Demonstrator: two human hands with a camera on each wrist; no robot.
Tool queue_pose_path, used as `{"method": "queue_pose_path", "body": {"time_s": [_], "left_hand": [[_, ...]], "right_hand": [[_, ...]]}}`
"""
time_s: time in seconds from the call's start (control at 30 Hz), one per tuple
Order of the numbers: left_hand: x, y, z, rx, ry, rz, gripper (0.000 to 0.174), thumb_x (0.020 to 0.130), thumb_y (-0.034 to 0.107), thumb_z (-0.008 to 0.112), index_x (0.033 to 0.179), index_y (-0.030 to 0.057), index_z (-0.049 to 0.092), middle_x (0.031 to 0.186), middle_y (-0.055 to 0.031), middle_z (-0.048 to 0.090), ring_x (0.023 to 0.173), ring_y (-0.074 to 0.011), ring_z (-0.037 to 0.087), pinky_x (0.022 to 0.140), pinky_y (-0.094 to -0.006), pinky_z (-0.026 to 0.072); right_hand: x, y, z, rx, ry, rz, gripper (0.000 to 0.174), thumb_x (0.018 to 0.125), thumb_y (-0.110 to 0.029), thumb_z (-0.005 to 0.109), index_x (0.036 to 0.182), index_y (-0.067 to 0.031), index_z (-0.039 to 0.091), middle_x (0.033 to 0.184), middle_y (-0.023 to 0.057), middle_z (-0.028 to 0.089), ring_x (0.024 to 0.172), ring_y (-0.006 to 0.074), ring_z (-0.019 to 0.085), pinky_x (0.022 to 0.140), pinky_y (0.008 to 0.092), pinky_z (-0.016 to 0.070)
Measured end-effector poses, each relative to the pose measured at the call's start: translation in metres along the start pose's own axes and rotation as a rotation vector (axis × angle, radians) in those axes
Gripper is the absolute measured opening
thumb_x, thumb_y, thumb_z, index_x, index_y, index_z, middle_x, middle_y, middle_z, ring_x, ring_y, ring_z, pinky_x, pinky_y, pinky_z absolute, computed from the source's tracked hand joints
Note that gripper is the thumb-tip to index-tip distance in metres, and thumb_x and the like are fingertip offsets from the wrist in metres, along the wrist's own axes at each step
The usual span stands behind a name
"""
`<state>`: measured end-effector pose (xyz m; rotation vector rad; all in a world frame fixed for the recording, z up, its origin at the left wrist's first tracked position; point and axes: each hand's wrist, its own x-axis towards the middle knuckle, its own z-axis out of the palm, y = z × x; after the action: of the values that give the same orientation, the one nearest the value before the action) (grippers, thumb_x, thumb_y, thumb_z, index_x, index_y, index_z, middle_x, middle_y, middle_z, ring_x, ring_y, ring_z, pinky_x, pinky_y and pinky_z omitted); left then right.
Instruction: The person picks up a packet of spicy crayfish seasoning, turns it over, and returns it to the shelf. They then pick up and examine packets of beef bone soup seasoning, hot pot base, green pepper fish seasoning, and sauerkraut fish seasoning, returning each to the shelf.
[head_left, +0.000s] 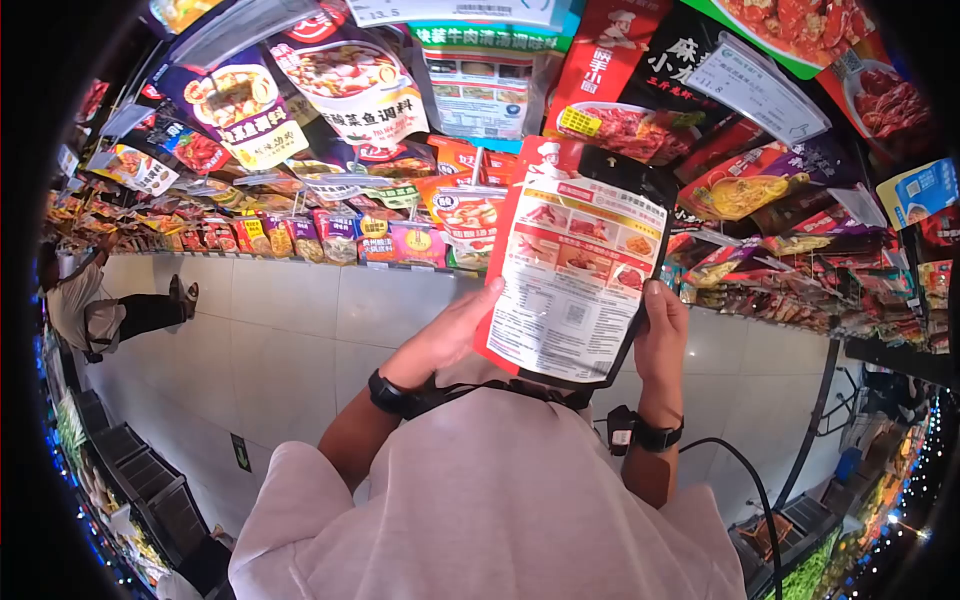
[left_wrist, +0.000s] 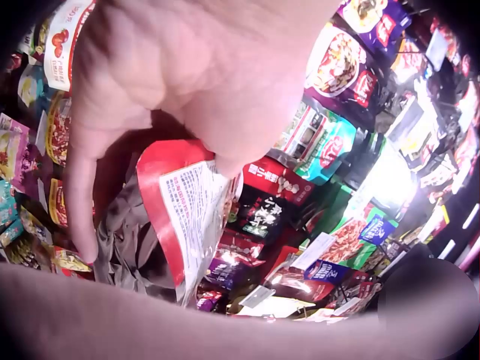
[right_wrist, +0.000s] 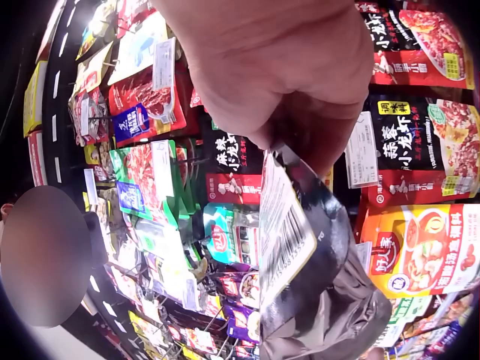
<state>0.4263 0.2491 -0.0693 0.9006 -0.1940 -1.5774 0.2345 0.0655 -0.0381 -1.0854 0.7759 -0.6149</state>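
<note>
A pale tiled floor (head_left: 280, 325) spreads beneath everything, with crowded rows of seasoning packets, such as the white-and-purple fish packet (head_left: 350, 90), hanging and standing across the aisle. Another person (head_left: 92, 312) is off to the left, well apart.

The red-and-black packet (head_left: 575, 265) is held up in front of the chest, its printed side with small pictures facing the wearer. In the head view it overlaps the display; whether it touches anything there, I cannot tell.

The left hand (head_left: 455, 328) grips its red edge, thumb in front and fingers behind; the right hand (head_left: 662, 335) pinches the black edge opposite. Both hold low — so the top probably has little support and could flop if either grip loosens. The packet looks soft and glossy: uneven pressure might crease it, and a tilt could throw glare across the print.

Lifting it forward might knock the hanging packets or the price tag (head_left: 765, 92). The thin black cable (head_left: 752, 475) near the right arm could snag on a turn.
</note>
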Motion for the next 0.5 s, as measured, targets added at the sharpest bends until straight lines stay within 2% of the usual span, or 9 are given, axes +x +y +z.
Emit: {"method": "queue_pose_path", "body": {"time_s": [0.03, 0.1, 0.17, 0.2, 0.23, 0.3, 0.33, 0.4, 0.5], "left_hand": [[-0.002, 0.0, 0.0, 0.115, -0.003, 0.024, 0.06, 0.102, 0.044, 0.037, 0.132, -0.007, 0.045, 0.127, -0.0144, 0.057, 0.114, -0.0193, 0.058, 0.097, -0.0324, 0.0475], [-0.005, 0.003, -0.005, 0.232, -0.007, 0.051, 0.056, 0.103, 0.041, 0.038, 0.128, -0.007, 0.051, 0.124, -0.0128, 0.059, 0.111, -0.0164, 0.058, 0.095, -0.0299, 0.0461], [-0.009, 0.006, -0.009, 0.523, -0.093, 0.115, 0.054, 0.103, 0.04, 0.038, 0.121, -0.0068, 0.057, 0.117, -0.0105, 0.064, 0.106, -0.0132, 0.058, 0.093, -0.0285, 0.0453], [-0.01, 0.004, -0.01, 0.518, -0.087, 0.14, 0.051, 0.103, 0.038, 0.038, 0.117, -0.0063, 0.06, 0.111, -0.0084, 0.066, 0.104, -0.012, 0.058, 0.095, -0.0284, 0.044], [-0.013, 0.002, -0.009, 0.518, -0.089, 0.139, 0.051, 0.103, 0.038, 0.038, 0.117, -0.0063, 0.06, 0.111, -0.0084, 0.066, 0.104, -0.012, 0.058, 0.095, -0.0284, 0.044], [-0.015, -0.002, -0.006, 0.481, -0.04, 0.163, 0.053, 0.103, 0.041, 0.037, 0.116, -0.0043, 0.061, 0.104, -0.005, 0.066, 0.091, -0.0078, 0.058, 0.082, -0.0247, 0.0461], [-0.017, -0.002, -0.007, 0.478, -0.044, 0.156, 0.053, 0.103, 0.041, 0.037, 0.116, -0.0043, 0.061, 0.104, -0.005, 0.066, 0.091, -0.0078, 0.058, 0.082, -0.0247, 0.0461], [-0.018, 0.002, -0.012, 0.507, -0.053, -0.062, 0.053, 0.102, 0.044, 0.039, 0.124, -0.0004, 0.056, 0.115, -0.0057, 0.064, 0.103, -0.0112, 0.058, 0.088, -0.0291, 0.0469], [-0.011, -0.005, -0.012, 0.417, -0.007, -0.031, 0.052, 0.101, 0.046, 0.039, 0.125, 0.0023, 0.055, 0.113, -0.0043, 0.063, 0.103, -0.0097, 0.058, 0.083, -0.0284, 0.0485]], "right_hand": [[-0.001, -0.002, 0.003, 0.018, 0.021, -0.028, 0.028, 0.101, -0.024, 0.049, 0.093, -0.001, 0.062, 0.084, -0.0015, 0.063, 0.07, 0.0028, 0.054, 0.062, 0.0199, 0.043], [-0.001, -0.003, 0.002, 0.023, 0.032, -0.04, 0.028, 0.101, -0.022, 0.048, 0.094, 0.0005, 0.062, 0.085, -0.0004, 0.063, 0.073, 0.0035, 0.055, 0.066, 0.0203, 0.045], [0.0, 0.001, -0.007, 0.03, -0.038, -0.06, 0.027, 0.101, -0.022, 0.048, 0.095, 0.0007, 0.062, 0.087, 0.0009, 0.064, 0.078, 0.0048, 0.057, 0.07, 0.0204, 0.0458], [-0.002, -0.001, -0.002, 0.03, -0.037, -0.061, 0.027, 0.101, -0.022, 0.048, 0.095, 0.0007, 0.062, 0.087, 0.0009, 0.064, 0.078, 0.0048, 0.057, 0.07, 0.0204, 0.0458], [-0.005, -0.005, 0.006, 0.029, -0.003, -0.046, 0.027, 0.101, -0.022, 0.048, 0.094, 0.0005, 0.062, 0.087, 0.0005, 0.064, 0.077, 0.0047, 0.056, 0.069, 0.0205, 0.045], [-0.005, -0.007, 0.012, 0.027, 0.036, -0.036, 0.027, 0.101, -0.022, 0.048, 0.094, 0.0002, 0.062, 0.087, 0.0, 0.064, 0.076, 0.0045, 0.055, 0.069, 0.0206, 0.0442], [-0.006, -0.006, 0.011, 0.003, 0.055, -0.042, 0.028, 0.101, -0.023, 0.048, 0.094, 0.0002, 0.062, 0.087, 0.0004, 0.064, 0.076, 0.0046, 0.055, 0.069, 0.0209, 0.0442], [-0.006, 0.0, 0.011, -0.018, 0.089, -0.076, 0.031, 0.102, -0.025, 0.048, 0.093, 0.0006, 0.063, 0.089, 0.0017, 0.065, 0.077, 0.0054, 0.056, 0.069, 0.0215, 0.0448], [-0.009, 0.006, 0.016, 0.064, 0.113, -0.067, 0.03, 0.101, -0.024, 0.048, 0.094, 0.0008, 0.063, 0.09, 0.0026, 0.066, 0.077, 0.0057, 0.057, 0.069, 0.0215, 0.0451]]}}
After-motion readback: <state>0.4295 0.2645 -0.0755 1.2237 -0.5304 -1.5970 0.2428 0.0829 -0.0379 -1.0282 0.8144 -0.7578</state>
